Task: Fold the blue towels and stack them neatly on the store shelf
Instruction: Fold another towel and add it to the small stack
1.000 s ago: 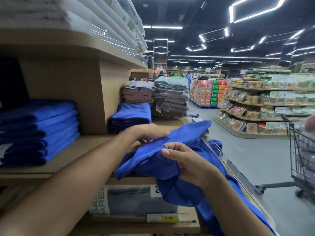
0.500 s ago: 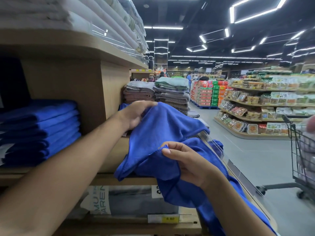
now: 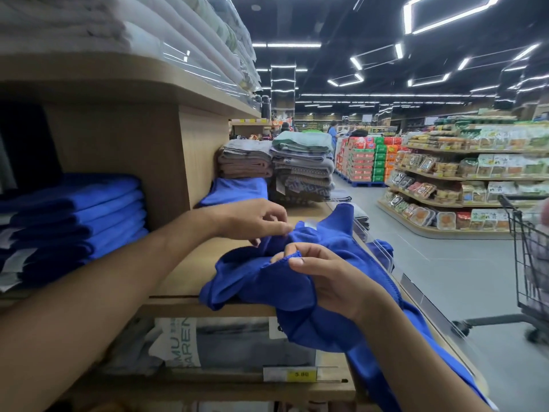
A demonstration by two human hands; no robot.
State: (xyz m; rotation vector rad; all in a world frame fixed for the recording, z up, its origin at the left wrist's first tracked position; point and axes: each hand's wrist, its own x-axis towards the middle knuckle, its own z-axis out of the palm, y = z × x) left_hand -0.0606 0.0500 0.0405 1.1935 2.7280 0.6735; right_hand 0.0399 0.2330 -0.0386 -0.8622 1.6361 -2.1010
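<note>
A loose, crumpled blue towel [image 3: 261, 281] lies on the wooden shelf [image 3: 190, 272] and hangs over its front edge. My right hand [image 3: 329, 278] pinches the towel's stitched hem between thumb and fingers. My left hand [image 3: 252, 218] pinches a fold of the same towel near its white label. A stack of folded blue towels [image 3: 77, 227] sits in the left bay. One folded blue towel [image 3: 234, 191] lies behind my left hand, beside the wooden divider.
Grey and green folded towels [image 3: 300, 171] are stacked further back on the shelf. White bedding fills the upper shelf [image 3: 148, 40]. Packaged goods and a 5.80 price tag [image 3: 301, 374] sit below. A shopping cart [image 3: 525, 263] stands in the aisle at right, grocery shelves beyond.
My left hand dropped from the raised towel end and moved right, now pinching the cloth near the label. The lifted towel sank onto the shelf. My right hand kept its hold on the hem.
</note>
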